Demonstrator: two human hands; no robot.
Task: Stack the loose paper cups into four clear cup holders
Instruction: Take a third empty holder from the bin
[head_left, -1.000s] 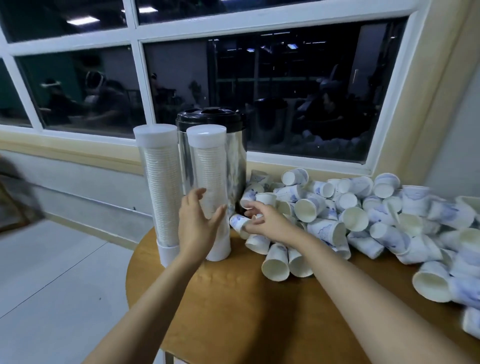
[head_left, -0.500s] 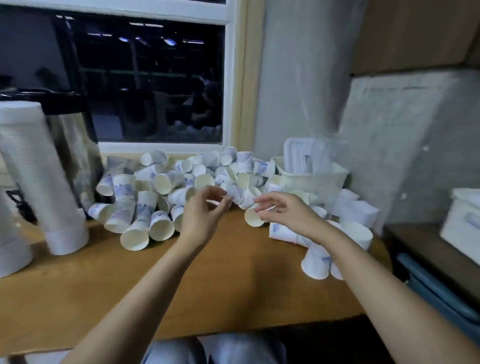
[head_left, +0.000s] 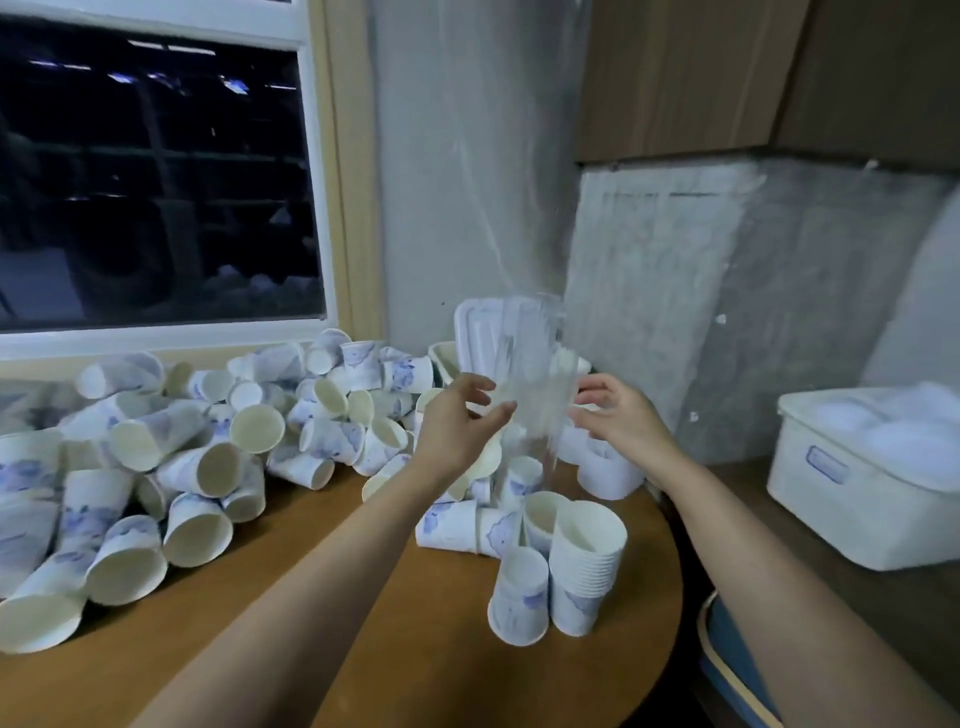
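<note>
While the clear plastic tube cup holder (head_left: 530, 384) shows blurred and upright over the right end of the round wooden table (head_left: 363, 649), the left hand (head_left: 457, 421) and right hand (head_left: 618, 415) flank it with fingers spread, contact unclear, and loose white-and-blue paper cups (head_left: 257, 428) lie heaped further left.

Dark window (head_left: 156, 182), grey wall (head_left: 467, 156), wooden table (head_left: 441, 649)

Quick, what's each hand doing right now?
Left hand: curved against the blurred clear cup holder; grip cannot be told.
Right hand: open, fingers relaxed beside that holder.
</note>
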